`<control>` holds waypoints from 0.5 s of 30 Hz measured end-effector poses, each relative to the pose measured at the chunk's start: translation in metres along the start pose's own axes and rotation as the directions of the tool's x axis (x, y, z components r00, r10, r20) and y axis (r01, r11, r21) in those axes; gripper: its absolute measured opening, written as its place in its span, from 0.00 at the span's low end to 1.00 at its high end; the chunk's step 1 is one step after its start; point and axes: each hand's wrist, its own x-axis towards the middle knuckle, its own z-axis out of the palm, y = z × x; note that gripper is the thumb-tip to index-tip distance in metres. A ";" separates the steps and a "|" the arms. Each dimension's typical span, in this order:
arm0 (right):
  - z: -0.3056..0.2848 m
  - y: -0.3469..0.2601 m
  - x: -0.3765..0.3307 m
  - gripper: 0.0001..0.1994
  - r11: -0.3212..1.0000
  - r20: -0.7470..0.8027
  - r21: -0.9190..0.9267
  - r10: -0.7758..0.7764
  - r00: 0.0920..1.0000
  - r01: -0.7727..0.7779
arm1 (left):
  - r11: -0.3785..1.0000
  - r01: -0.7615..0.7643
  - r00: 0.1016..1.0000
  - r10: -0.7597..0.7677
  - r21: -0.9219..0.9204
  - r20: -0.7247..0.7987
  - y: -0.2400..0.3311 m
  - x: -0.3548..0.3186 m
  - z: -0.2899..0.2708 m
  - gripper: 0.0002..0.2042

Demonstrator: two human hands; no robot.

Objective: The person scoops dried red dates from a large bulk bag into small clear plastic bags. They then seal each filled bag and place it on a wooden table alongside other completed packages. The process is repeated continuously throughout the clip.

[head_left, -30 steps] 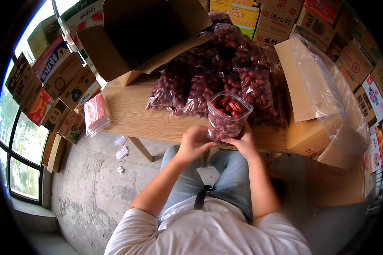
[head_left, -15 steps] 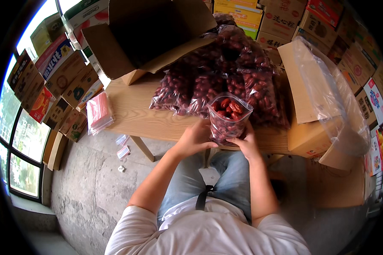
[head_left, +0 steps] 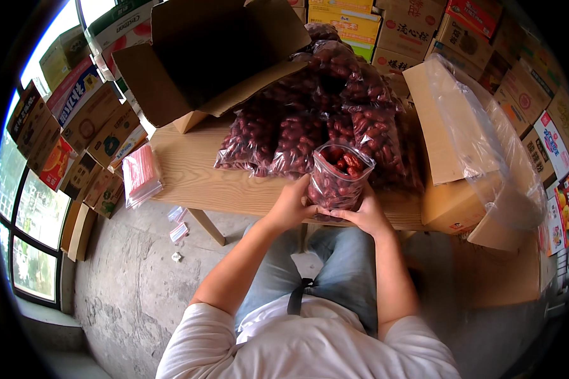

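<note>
A clear zip bag of dried red dates (head_left: 338,184) stands upright at the table's front edge, its mouth gaping so the dates inside show. My left hand (head_left: 292,203) is wrapped round the bag's lower left side. On the other side, my right hand (head_left: 365,215) grips it low down, thumb across the front. Both sets of fingertips are partly hidden by the bag. Just behind it, several filled bags of dates (head_left: 297,136) lie heaped on the wooden table (head_left: 199,177).
An open cardboard box (head_left: 164,95) stands at the back left. A pack of flat empty zip bags (head_left: 140,175) sits on the table's left corner. To the right is another open carton (head_left: 452,205) with a plastic liner (head_left: 480,132). Small bags (head_left: 179,232) lie on the concrete floor.
My left hand has closed in round the bag's lower side, and my right thumb has shifted inward across its front. The view has shifted slightly.
</note>
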 end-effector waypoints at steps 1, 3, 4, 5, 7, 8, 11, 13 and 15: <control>-0.001 -0.002 0.000 0.48 1.000 0.015 0.003 -0.009 1.000 0.009 | 1.000 0.002 1.000 -0.002 0.003 0.001 0.001 0.000 0.000 0.28; -0.001 -0.004 0.000 0.47 0.996 0.030 0.084 0.019 0.999 -0.021 | 1.000 0.009 1.000 -0.009 0.010 0.001 0.006 -0.001 0.001 0.27; 0.000 -0.003 0.000 0.46 0.985 0.033 0.159 0.056 0.998 -0.061 | 1.000 0.016 1.000 -0.016 0.017 -0.003 0.006 -0.001 0.001 0.28; 0.001 -0.003 0.000 0.45 0.967 0.038 0.234 0.093 0.995 -0.099 | 0.999 0.024 1.000 -0.024 0.024 -0.008 0.005 -0.001 0.000 0.28; 0.003 -0.004 0.002 0.44 0.976 0.004 0.207 0.075 0.997 -0.074 | 0.996 0.061 0.998 -0.061 0.065 -0.003 0.003 -0.001 -0.002 0.29; 0.004 -0.004 0.003 0.44 0.979 -0.013 0.193 0.066 0.998 -0.062 | 0.991 0.093 0.996 -0.093 0.098 0.004 0.002 -0.002 -0.004 0.30; 0.008 -0.009 0.003 0.41 0.974 -0.085 0.225 0.017 0.996 0.003 | 0.994 0.000 1.000 -0.001 0.113 0.008 0.017 0.005 -0.008 0.34; 0.005 -0.005 0.005 0.39 0.978 -0.066 0.207 0.034 0.997 -0.020 | 0.995 -0.083 0.997 0.083 0.047 -0.005 0.025 0.008 -0.010 0.39; 0.006 -0.001 0.006 0.37 0.982 -0.068 0.190 0.035 0.997 -0.022 | 0.989 -0.136 0.990 0.134 -0.062 -0.035 0.027 0.011 -0.009 0.43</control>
